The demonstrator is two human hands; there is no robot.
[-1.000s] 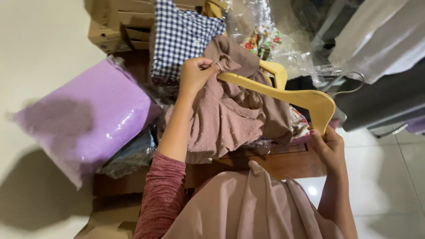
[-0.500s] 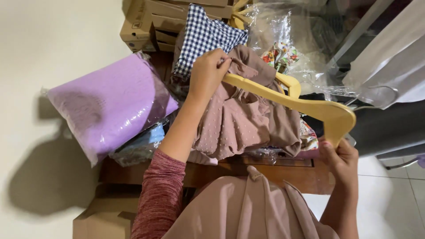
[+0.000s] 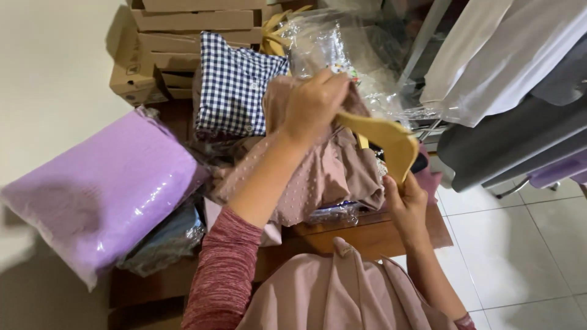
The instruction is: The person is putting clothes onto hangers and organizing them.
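While the right hand (image 3: 408, 205) grips the wooden hanger (image 3: 385, 140) by its lower end to steady it, the left hand (image 3: 315, 104) pinches the dusty-pink garment (image 3: 330, 177) closed against its upper arm.

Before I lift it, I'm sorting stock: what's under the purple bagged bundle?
Under the purple bagged bundle a dark teal garment in clear plastic pokes out, resting on the wooden table. Anything deeper beneath is covered.
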